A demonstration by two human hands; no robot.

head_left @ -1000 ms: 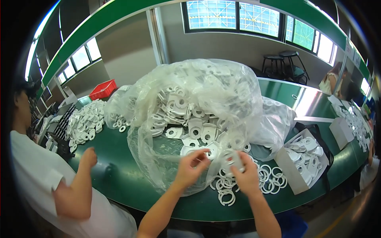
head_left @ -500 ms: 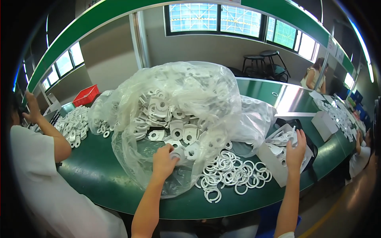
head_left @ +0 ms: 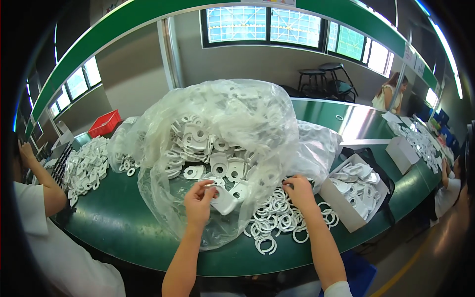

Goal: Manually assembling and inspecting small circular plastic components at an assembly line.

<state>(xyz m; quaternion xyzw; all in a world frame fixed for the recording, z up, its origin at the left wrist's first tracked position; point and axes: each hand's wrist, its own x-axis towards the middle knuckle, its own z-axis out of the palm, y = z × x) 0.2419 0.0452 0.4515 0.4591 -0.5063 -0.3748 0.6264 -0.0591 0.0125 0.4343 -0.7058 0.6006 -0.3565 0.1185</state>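
Note:
My left hand (head_left: pixel 198 202) pinches a white plastic part (head_left: pixel 225 202) with a rounded end and a round hole, in front of the mouth of a large clear plastic bag (head_left: pixel 257 106). Inside the bag lie many similar white plates (head_left: pixel 218 161), some with grey round recesses. My right hand (head_left: pixel 300 193) is over the far side of a loose pile of white open rings (head_left: pixel 266 243). Its thumb and fingers are drawn together; whether something small is between the fingertips is hidden.
At right stands a cardboard box (head_left: pixel 339 208) of white parts, a black bag behind it. Another small box (head_left: pixel 402 155) is farther right. Leftward lie a heap of white parts (head_left: pixel 89 166) and a red bin (head_left: pixel 105 123). A co-worker's arm (head_left: pixel 47 183) is at left.
My right hand has left the box and come leftward to the ring pile. My left hand has raised the white part out from the bag's mouth. The co-worker at left has shifted away.

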